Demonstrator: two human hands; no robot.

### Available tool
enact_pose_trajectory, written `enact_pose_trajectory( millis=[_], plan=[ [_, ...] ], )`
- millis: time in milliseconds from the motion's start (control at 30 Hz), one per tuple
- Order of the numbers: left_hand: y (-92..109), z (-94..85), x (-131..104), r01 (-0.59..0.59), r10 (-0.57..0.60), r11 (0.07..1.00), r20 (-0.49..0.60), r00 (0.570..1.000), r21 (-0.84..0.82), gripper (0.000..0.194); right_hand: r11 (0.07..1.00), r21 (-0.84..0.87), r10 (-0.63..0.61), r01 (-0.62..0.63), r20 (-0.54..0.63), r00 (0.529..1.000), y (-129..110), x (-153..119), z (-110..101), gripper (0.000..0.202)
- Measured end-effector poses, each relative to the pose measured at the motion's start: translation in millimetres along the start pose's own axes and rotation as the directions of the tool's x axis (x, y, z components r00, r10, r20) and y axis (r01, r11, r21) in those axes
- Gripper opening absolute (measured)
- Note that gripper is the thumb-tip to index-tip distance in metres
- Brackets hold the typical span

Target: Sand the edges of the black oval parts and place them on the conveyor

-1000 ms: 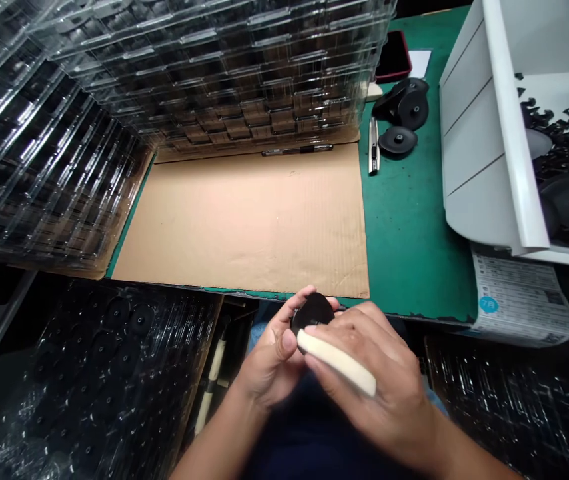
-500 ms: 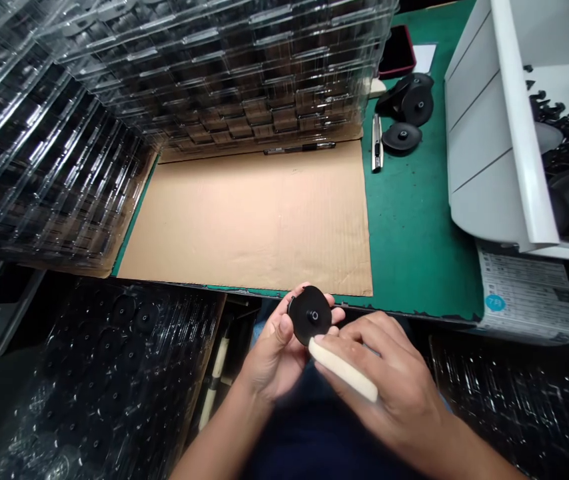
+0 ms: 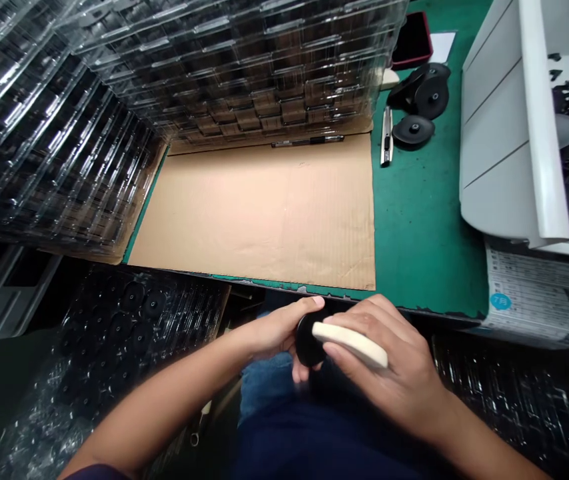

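Note:
My left hand [image 3: 277,330] grips a round black plastic disc [image 3: 306,345] by its edge, thumb on top and fingers underneath. The disc is tilted, and its right side is hidden behind a cream-white pad [image 3: 352,343]. That pad, thick with rounded ends and perhaps a sponge, is pinched between the thumb and fingers of my right hand [image 3: 397,357]. Its tip lies over the disc; whether they touch I cannot tell. Both hands are above my lap, just in front of the table edge.
A cardboard sheet [image 3: 259,213] lies on the green table [image 3: 424,213], bordered by stacked clear trays [image 3: 244,60]. A pen [image 3: 307,141], a box cutter [image 3: 387,137] and black discs [image 3: 413,131] lie behind. On the right stands a white bin [image 3: 494,133] of black parts.
My left hand has turned the disc from facing up to a steeper tilt, its forearm swinging out to the left. The pad has moved up slightly, across the disc.

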State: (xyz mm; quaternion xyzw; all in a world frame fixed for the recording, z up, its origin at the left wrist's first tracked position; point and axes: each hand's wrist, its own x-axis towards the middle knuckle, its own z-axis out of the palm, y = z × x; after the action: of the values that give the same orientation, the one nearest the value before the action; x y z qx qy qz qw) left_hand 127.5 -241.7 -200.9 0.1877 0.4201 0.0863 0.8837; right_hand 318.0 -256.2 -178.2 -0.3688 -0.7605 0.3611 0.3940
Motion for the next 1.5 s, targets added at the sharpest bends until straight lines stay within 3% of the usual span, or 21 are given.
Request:
enact_pose_trajectory(
  millis=[100,267,433,600,733,833,933,1033,1133,1200,1267,1400,1500],
  plan=[
    [-2,2.0,4,0.005,-0.006,0.999,-0.024,1.000,-0.033,0.069,0.999,0.035,-0.001,0.000,0.024,1.000,-4,3,10,0.017],
    [-6,2.0,4,-0.103,0.085,0.985,-0.128,0.988,-0.139,0.056,1.000,0.003,0.007,-0.007,0.123,0.992,-3,-12,10,0.021],
    [-7,1.7,1,-0.050,0.050,0.985,0.000,0.999,-0.163,0.069,0.996,-0.094,0.032,-0.013,0.198,0.980,2,-21,-2,0.025],
    [-5,3.6,0,-0.128,0.092,0.966,-0.165,0.982,-0.224,0.053,0.999,-0.048,0.003,0.007,0.205,0.979,1,-13,-2,0.026],
    [-6,-2.6,-2,-0.027,0.023,0.985,-0.025,0.999,-0.173,0.068,0.990,-0.141,0.034,-0.003,0.217,0.976,10,-16,-13,0.026],
    [-6,-7.0,-4,-0.004,0.007,0.988,0.018,1.000,-0.157,0.075,0.986,-0.162,0.053,-0.032,0.129,0.990,17,-21,-23,0.033],
    [-6,-7.1,-6,-0.012,0.025,0.985,0.076,0.997,-0.175,0.080,0.992,-0.111,0.062,-0.056,0.051,0.997,17,-22,-26,0.043],
    [-8,-4.1,-9,-0.082,0.117,0.966,0.133,0.984,-0.243,0.076,0.989,-0.011,0.146,-0.145,0.022,0.989,15,-19,-22,0.032],
    [-11,0.5,-11,-0.244,0.294,0.922,0.132,0.947,-0.300,0.069,0.967,0.100,0.237,-0.233,-0.031,0.971,13,-16,-19,0.013],
    [-13,4.7,-12,-0.385,0.430,0.870,0.089,0.899,-0.310,0.063,0.951,0.158,0.279,-0.266,-0.064,0.958,10,-15,-19,0.014],
    [-15,9.8,-12,-0.508,0.541,0.804,0.026,0.841,-0.310,0.057,0.934,0.175,0.321,-0.312,-0.026,0.947,5,-13,-20,0.017],
    [-19,22.3,-12,-0.660,0.637,0.694,-0.183,0.749,-0.287,0.047,0.916,0.102,0.360,-0.389,0.221,0.906,-11,-8,-16,0.051],
    [-22,32.4,-10,-0.742,0.674,0.640,-0.317,0.667,-0.199,0.050,0.937,-0.033,0.338,-0.347,0.329,0.882,-20,-5,-5,0.079]
  ],
)
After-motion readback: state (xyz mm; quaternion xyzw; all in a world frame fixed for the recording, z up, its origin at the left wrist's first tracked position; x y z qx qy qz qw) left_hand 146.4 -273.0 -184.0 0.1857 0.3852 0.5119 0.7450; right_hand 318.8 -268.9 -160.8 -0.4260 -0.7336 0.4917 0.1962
